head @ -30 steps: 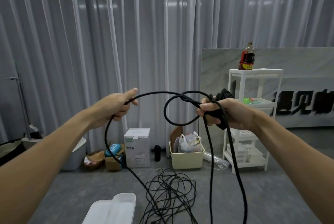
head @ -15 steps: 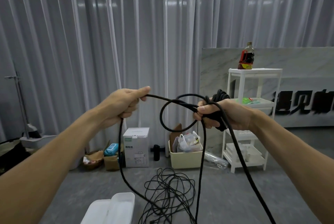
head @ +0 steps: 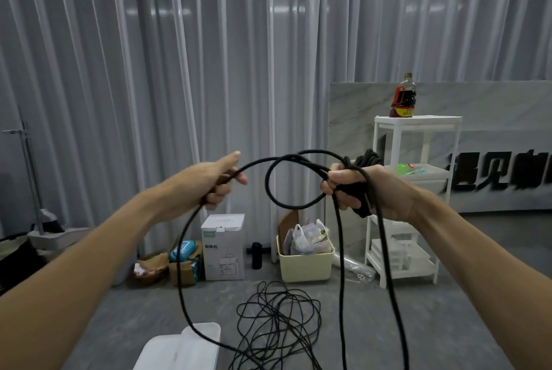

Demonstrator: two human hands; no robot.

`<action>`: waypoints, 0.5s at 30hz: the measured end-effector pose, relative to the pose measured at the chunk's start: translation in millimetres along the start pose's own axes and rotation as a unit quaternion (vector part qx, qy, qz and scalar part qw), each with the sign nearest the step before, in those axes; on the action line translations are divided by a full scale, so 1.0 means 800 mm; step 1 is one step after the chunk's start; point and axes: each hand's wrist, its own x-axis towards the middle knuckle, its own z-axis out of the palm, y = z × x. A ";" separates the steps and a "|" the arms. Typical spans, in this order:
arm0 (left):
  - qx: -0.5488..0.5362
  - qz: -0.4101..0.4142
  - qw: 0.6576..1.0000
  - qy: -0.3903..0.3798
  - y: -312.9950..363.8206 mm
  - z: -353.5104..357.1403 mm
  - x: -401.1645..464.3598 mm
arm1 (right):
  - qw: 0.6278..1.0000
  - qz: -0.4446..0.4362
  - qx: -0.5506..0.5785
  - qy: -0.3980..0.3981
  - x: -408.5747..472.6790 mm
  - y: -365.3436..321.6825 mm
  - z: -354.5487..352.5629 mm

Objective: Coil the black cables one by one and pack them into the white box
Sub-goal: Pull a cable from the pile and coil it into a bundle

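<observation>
Cable (head: 294,187) loops between both hands: right hand (head: 363,190) clenches the coiled bundle, left hand (head: 209,183) curls its fingers around a hanging strand above the box (head: 179,350).

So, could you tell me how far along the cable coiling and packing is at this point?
Early on. The right hand grips a few finished loops of the thick black cable, while the left hand feeds the next stretch; much still hangs down. A tangled thin cable lies untouched on the floor, and no cable looks packed in the white box.
</observation>
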 end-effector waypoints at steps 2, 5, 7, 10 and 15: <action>-0.010 0.030 0.998 -0.050 0.024 0.024 -0.001 | 1.000 0.006 -0.020 0.005 0.006 0.003 0.014; 0.065 0.068 0.994 -0.047 0.048 0.045 -0.003 | 1.000 0.012 -0.015 0.011 0.009 0.006 0.024; 0.120 0.090 0.988 -0.020 0.052 0.051 -0.003 | 1.000 0.016 0.001 0.018 0.009 0.005 0.028; 0.099 0.128 0.987 -0.010 0.051 0.052 -0.004 | 0.999 0.014 0.032 0.012 0.009 0.006 0.032; 0.063 0.150 0.986 0.023 0.051 0.048 0.000 | 0.993 0.019 0.107 -0.053 0.005 0.005 0.031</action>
